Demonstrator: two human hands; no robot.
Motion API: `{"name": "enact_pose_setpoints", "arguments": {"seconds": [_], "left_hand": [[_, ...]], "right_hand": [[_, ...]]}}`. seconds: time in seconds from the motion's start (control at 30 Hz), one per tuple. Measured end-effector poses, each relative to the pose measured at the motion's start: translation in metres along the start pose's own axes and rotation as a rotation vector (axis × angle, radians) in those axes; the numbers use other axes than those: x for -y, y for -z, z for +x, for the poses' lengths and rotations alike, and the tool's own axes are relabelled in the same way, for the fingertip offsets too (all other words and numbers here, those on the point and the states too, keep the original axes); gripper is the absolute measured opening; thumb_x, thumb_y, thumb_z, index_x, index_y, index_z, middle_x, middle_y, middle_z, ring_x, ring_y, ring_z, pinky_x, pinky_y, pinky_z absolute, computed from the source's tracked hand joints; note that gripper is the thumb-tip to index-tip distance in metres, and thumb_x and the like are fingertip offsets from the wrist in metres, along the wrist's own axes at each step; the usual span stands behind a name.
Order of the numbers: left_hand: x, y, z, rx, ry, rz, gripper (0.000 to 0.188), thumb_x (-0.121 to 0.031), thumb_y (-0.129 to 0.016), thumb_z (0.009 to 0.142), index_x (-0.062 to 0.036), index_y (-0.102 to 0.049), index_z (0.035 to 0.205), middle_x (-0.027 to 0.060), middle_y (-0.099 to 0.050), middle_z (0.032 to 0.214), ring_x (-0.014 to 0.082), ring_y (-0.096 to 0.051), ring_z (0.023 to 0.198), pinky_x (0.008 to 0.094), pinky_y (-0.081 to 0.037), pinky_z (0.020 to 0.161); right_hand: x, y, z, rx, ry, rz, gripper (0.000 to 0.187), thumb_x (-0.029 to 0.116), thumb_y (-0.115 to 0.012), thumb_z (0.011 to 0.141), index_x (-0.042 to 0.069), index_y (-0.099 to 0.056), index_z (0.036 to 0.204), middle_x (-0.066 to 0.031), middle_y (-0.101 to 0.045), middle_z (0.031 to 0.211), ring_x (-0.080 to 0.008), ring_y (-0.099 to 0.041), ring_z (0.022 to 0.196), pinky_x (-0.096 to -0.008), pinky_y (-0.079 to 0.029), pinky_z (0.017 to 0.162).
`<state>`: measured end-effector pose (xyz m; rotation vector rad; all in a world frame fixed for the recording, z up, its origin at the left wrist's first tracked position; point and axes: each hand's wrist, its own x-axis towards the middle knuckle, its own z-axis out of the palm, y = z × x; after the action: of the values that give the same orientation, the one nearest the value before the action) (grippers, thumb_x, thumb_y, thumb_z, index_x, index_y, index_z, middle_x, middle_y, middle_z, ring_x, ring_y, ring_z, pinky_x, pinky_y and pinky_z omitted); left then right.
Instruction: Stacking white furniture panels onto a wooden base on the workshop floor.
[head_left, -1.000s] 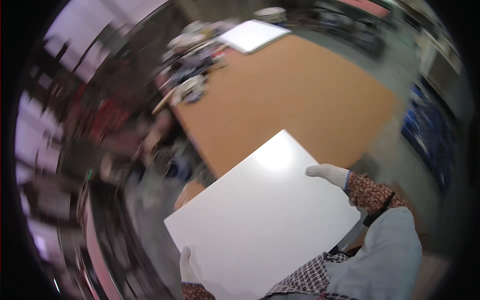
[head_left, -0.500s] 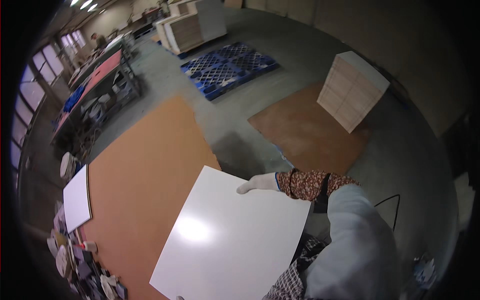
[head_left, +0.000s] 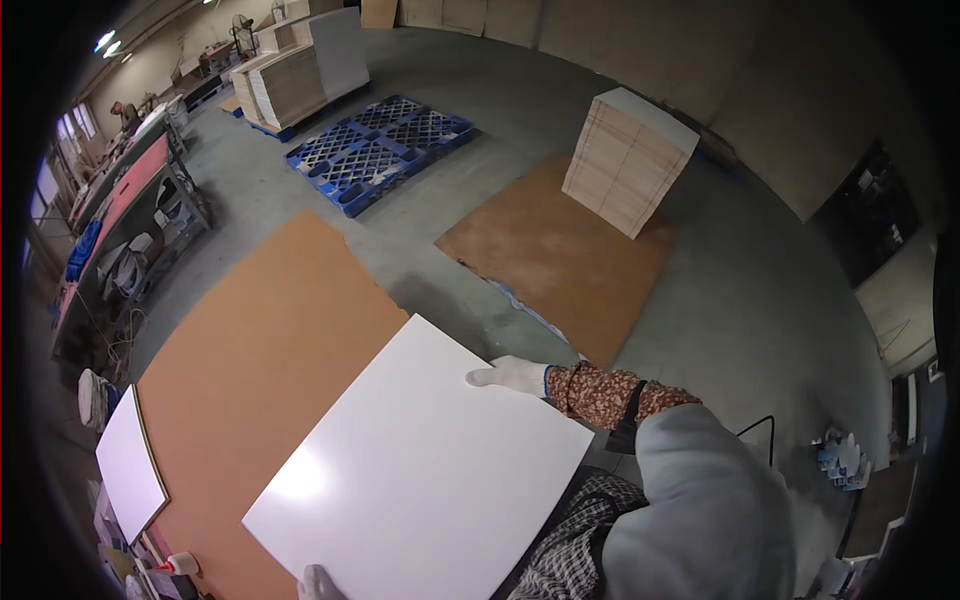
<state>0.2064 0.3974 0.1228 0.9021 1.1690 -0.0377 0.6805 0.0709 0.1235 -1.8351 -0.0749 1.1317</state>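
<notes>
Fingers (head_left: 485, 377) gripping panel (head_left: 425, 460) by its edges, right hand (head_left: 515, 375) and left hand (head_left: 319, 583); it's in front of my waist. If either slips on the gloss, a corner could drop and chip.

Fisheye view of a dim interior. At least 2 ceiling lamps (head_left: 105, 42) and pale windows (head_left: 75, 125) glow at upper left. A white glare spot, soft-edged, lies on the left part of the glossy white panel (head_left: 450, 450). A diffuse dark shadow falls on the grey floor (head_left: 400, 240) beside the brown tabletop (head_left: 270, 320). The centre is fairly sharp; the margins soften and darken into a black vignette, and the wall (head_left: 620, 40) base bows outward.
</notes>
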Motion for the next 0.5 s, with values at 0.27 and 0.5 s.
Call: {"name": "enact_pose_setpoints", "arguments": {"seconds": [0.27,0.5], "left_hand": [[0.017,-0.003,0.019,-0.047,-0.084,0.332,0.067,-0.045,-0.050,0.100,-0.0017,-0.041,0.150,0.0233,-0.052,0.137,0.0407,-0.052,0.121,0.0496,-0.043,0.101],[0.007,0.008,0.030,-0.079,-0.225,0.704,0.061,-0.040,-0.049,0.101,-0.0005,-0.044,0.147,0.0252,-0.057,0.128,0.0412,-0.057,0.112,0.0480,-0.047,0.093]], "right_hand": [[-0.022,-0.004,-0.009,-0.187,-0.013,-0.372,0.101,0.071,-0.062,0.086,-0.012,-0.047,0.142,-0.0324,-0.053,0.142,-0.0403,-0.051,0.135,-0.0411,-0.041,0.112],[-0.077,-0.003,-0.105,-0.032,0.024,-0.311,0.098,0.070,-0.055,0.092,-0.008,-0.039,0.149,-0.0309,-0.051,0.145,-0.0402,-0.048,0.138,-0.0415,-0.038,0.114]]}}
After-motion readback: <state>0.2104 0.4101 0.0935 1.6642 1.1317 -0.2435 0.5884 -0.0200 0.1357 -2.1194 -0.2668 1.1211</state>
